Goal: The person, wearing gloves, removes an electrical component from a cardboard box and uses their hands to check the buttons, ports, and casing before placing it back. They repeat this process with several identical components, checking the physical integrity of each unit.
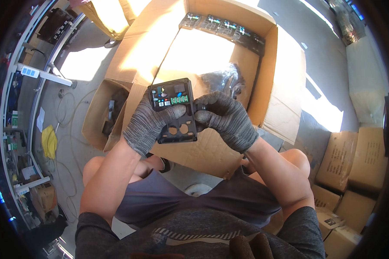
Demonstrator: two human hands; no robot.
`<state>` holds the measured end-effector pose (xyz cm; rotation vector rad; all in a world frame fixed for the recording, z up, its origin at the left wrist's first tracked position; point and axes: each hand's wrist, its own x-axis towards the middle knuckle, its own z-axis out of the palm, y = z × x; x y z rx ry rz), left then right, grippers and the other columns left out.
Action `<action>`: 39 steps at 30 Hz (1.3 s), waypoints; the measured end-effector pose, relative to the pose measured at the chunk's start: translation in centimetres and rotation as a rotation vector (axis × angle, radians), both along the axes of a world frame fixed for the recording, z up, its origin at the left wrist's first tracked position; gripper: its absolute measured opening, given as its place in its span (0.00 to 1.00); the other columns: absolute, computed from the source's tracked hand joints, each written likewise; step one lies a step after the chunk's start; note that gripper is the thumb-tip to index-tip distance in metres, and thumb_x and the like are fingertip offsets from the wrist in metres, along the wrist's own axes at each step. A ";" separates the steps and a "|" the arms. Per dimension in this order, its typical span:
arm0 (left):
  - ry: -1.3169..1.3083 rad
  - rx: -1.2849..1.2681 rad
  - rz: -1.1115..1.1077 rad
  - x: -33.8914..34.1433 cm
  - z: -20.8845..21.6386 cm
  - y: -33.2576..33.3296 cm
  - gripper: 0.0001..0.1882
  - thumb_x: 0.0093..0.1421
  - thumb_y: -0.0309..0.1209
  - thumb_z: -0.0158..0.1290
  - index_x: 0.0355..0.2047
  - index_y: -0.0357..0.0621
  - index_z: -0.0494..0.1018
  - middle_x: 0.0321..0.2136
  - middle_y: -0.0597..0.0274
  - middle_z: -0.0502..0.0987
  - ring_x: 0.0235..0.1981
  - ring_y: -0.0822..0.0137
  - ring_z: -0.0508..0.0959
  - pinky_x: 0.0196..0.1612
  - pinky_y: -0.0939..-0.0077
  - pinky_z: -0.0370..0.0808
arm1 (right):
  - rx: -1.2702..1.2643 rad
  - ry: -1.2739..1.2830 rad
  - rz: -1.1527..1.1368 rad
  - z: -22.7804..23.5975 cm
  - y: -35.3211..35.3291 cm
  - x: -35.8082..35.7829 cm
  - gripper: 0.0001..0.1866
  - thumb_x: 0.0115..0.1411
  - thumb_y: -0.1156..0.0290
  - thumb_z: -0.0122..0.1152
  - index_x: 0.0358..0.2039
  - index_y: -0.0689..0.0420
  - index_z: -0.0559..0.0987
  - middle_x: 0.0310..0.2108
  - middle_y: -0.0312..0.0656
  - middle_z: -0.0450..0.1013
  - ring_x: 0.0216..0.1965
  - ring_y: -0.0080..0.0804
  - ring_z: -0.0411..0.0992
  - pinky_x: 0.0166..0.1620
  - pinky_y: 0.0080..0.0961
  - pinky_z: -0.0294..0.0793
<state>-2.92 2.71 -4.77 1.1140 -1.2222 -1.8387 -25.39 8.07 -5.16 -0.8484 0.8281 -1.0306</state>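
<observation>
Holding an open black plastic case (184,124) with small bright parts (179,99) inside, the left hand (143,124), gloved in grey striped knit, grips its left side; the right hand (230,118), gloved the same way, curls at its right edge, but I can't tell if it pinches. Beyond the grip, flat black packs (227,28) sit in a big brown cardboard box (269,64), so some seem done, while this uncovered case seems left to finish.

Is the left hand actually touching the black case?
Touching: the head view shows the left hand gripping the black case, with its thumb laid across it.
</observation>
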 end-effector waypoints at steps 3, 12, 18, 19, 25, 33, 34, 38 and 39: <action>-0.155 -0.182 0.120 -0.7 -0.5 0.4 0.39 0.56 0.25 0.66 0.64 0.38 0.59 0.47 0.58 0.77 0.49 0.68 0.78 0.51 0.73 0.80 | 0.034 0.008 -0.041 -0.4 0.1 0.4 0.13 0.61 0.75 0.67 0.46 0.60 0.78 0.40 0.40 0.79 0.42 0.28 0.78 0.46 0.28 0.82; -0.390 -0.588 0.004 -2.8 -1.4 0.2 0.43 0.55 0.24 0.66 0.67 0.47 0.56 0.56 0.55 0.67 0.56 0.62 0.71 0.58 0.68 0.74 | 0.059 0.151 -0.157 -0.8 -0.2 -0.9 0.12 0.62 0.75 0.67 0.45 0.62 0.78 0.40 0.41 0.79 0.41 0.28 0.78 0.46 0.27 0.82; -0.483 -0.816 0.006 -3.1 -0.6 0.0 0.43 0.49 0.22 0.66 0.65 0.48 0.60 0.58 0.54 0.66 0.58 0.58 0.69 0.63 0.64 0.68 | 0.027 0.190 -0.155 -0.6 -0.1 -1.5 0.13 0.61 0.72 0.68 0.45 0.63 0.79 0.38 0.40 0.79 0.39 0.27 0.78 0.44 0.26 0.82; -0.480 -0.815 0.010 -3.0 -0.7 -0.1 0.43 0.49 0.22 0.66 0.65 0.48 0.60 0.58 0.54 0.66 0.58 0.58 0.69 0.63 0.64 0.68 | 0.031 0.192 -0.149 -0.4 0.0 -1.4 0.14 0.61 0.72 0.69 0.45 0.63 0.80 0.37 0.40 0.80 0.38 0.27 0.78 0.43 0.25 0.81; -0.469 -0.821 0.049 -2.9 -0.8 0.0 0.41 0.50 0.24 0.67 0.64 0.47 0.62 0.56 0.53 0.66 0.56 0.58 0.71 0.59 0.64 0.71 | -0.015 0.246 -0.143 -0.7 0.0 -1.2 0.13 0.63 0.70 0.68 0.45 0.63 0.79 0.35 0.39 0.79 0.36 0.25 0.77 0.41 0.24 0.80; -0.372 -0.794 0.129 -3.5 -1.0 0.2 0.43 0.46 0.26 0.69 0.62 0.43 0.62 0.52 0.47 0.65 0.53 0.51 0.71 0.59 0.59 0.70 | -0.199 0.494 -0.094 0.3 0.3 -1.1 0.17 0.68 0.58 0.60 0.39 0.62 0.79 0.26 0.38 0.75 0.27 0.21 0.74 0.32 0.20 0.76; -0.369 -0.794 0.126 -3.6 -0.8 0.2 0.43 0.46 0.26 0.69 0.62 0.43 0.62 0.52 0.47 0.65 0.53 0.51 0.71 0.59 0.59 0.70 | -0.165 0.549 -0.042 0.6 0.2 -1.2 0.21 0.70 0.53 0.56 0.36 0.61 0.79 0.22 0.37 0.74 0.23 0.20 0.73 0.29 0.19 0.74; -0.372 -0.804 0.099 -3.6 -1.0 0.4 0.44 0.46 0.29 0.70 0.62 0.43 0.61 0.52 0.47 0.66 0.53 0.51 0.71 0.59 0.59 0.70 | 0.182 0.526 0.012 2.3 0.1 -0.6 0.33 0.71 0.40 0.44 0.28 0.59 0.78 0.10 0.34 0.65 0.11 0.21 0.65 0.17 0.21 0.65; -0.352 -0.784 0.100 -3.6 -1.1 0.4 0.44 0.46 0.29 0.70 0.62 0.42 0.61 0.52 0.47 0.66 0.53 0.51 0.71 0.59 0.59 0.70 | 0.182 0.527 0.009 2.3 0.1 -0.4 0.33 0.71 0.40 0.44 0.28 0.59 0.78 0.10 0.34 0.65 0.11 0.21 0.65 0.17 0.21 0.65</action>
